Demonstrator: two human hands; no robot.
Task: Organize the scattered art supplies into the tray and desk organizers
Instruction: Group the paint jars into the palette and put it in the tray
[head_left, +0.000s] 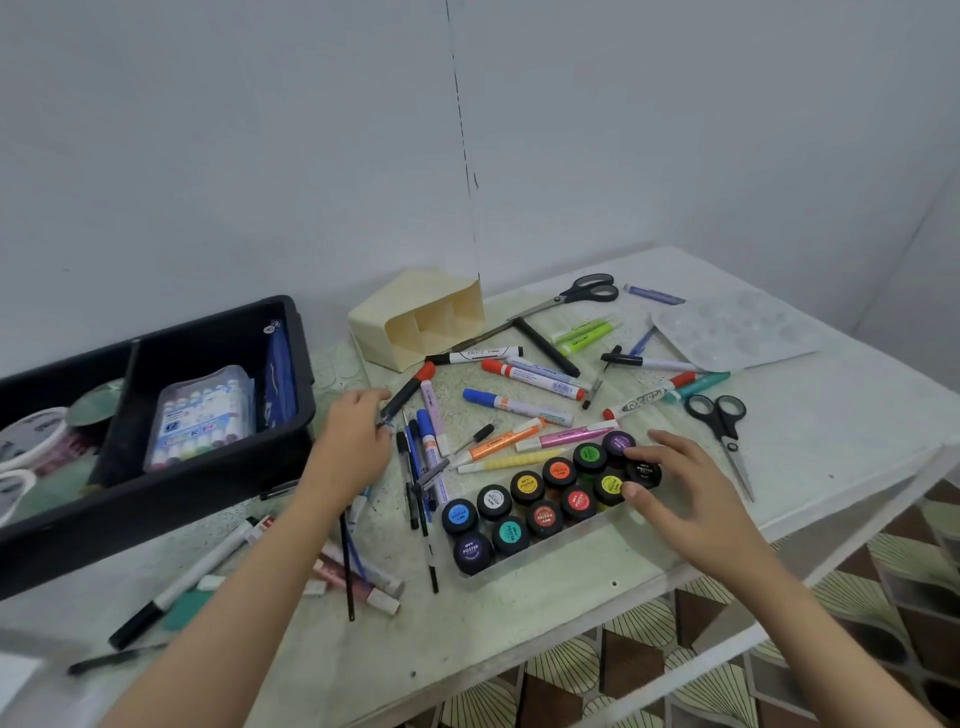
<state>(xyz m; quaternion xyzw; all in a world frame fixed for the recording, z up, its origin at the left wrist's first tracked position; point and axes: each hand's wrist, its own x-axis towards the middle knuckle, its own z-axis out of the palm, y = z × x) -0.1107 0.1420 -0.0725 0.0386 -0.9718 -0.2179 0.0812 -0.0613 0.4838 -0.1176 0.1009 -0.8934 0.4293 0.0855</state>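
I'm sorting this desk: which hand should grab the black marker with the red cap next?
Left. The left hand has its fingertips at the red-capped marker; the right hand holds the black paint jar, farther away.

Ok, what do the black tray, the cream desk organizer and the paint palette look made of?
Black tray: probably moulded plastic, semi-gloss; soft highlights along its rounded rim.
Cream desk organizer: likely plastic, matte; thin, even divider walls with no visible grain.
Paint palette: seemingly clear or translucent plastic, glossy; its round wells catch the light.
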